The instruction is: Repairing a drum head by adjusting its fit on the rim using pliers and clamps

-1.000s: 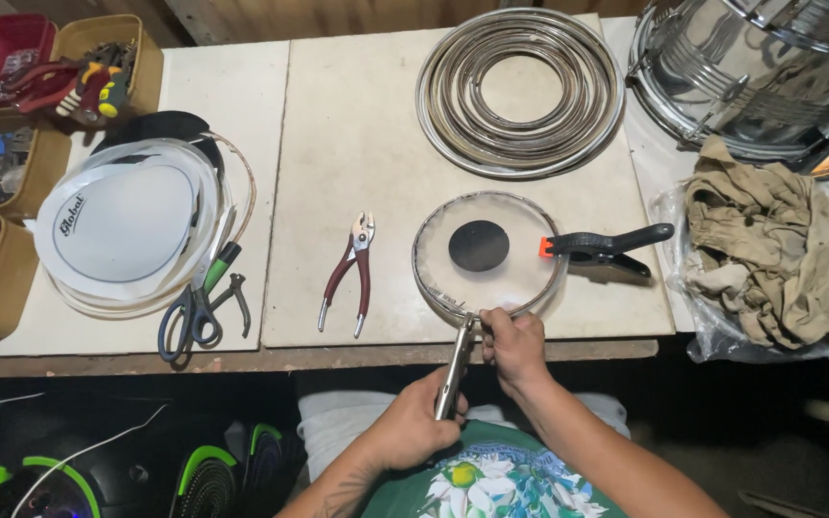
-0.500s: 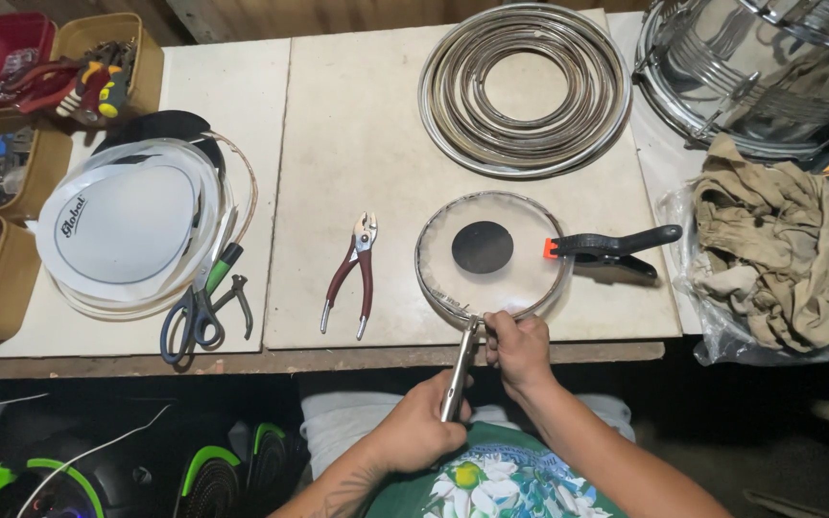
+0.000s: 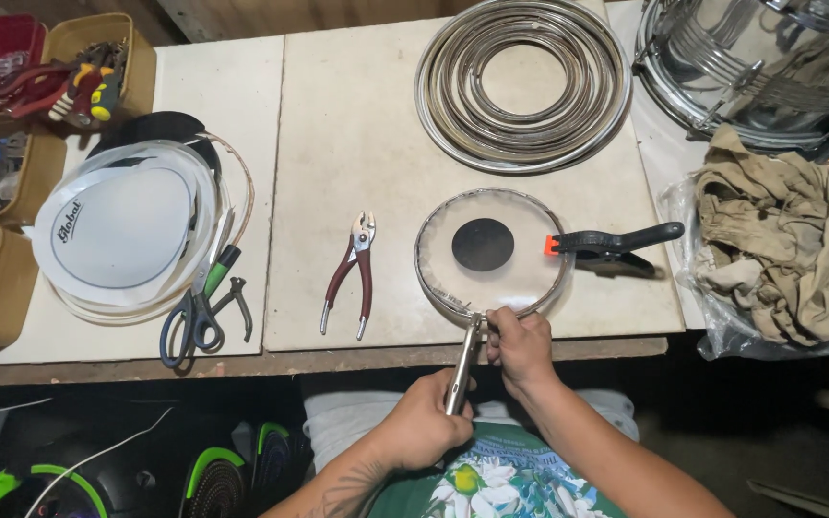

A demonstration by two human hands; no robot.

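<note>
Your left hand (image 3: 426, 422) is curled tight around the handles of the metal pliers (image 3: 462, 364), whose tip meets the rim of the small round drumhead (image 3: 493, 251) at its 6 o'clock. Your right hand (image 3: 520, 343) pinches that same rim, fingers bent. A black spring clamp (image 3: 611, 244) bites the drumhead at 3 o'clock.

Both hands (image 3: 421, 424) (image 3: 522, 343) closed, close together

Red-handled pliers (image 3: 349, 273) lie mid-table, with blue-handled scissors (image 3: 194, 312) to their left beside a stack of white drumheads (image 3: 122, 230). Nested chrome hoops (image 3: 522, 82) sit at the far centre, a metal drum shell (image 3: 760, 67) far right. Crumpled tan rags (image 3: 784, 245) lie right; tool bins (image 3: 11, 105) line the left edge.
</note>
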